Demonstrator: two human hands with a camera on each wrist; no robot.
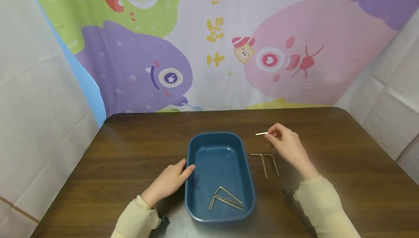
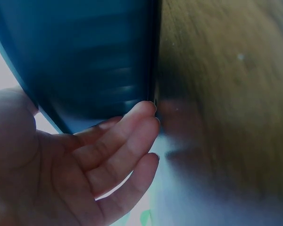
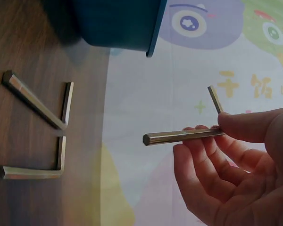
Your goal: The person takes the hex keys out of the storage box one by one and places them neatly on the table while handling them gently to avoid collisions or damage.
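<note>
My left hand [image 1: 170, 180] grips the left wall of a blue plastic tray [image 1: 216, 161], thumb over the rim and fingers against the outside. Inside the tray's near end lie a few metal hex keys [image 1: 232, 195], partly overlapping. Beyond the tray's right side, my right hand [image 1: 289, 149] pinches an L-shaped hex key [image 3: 170, 137] between thumb and fingers, raised off the table. Below that hand, two more hex keys rest on the tabletop, one nearer the tray [image 1: 264, 167] and one to its right [image 1: 276, 167].
The dark wood-grain table [image 1: 131, 150] extends on both sides of the tray. Behind it hangs a cartoon-printed curtain [image 1: 216, 89], with pale cloth [image 1: 49, 96] at the left and more at the right.
</note>
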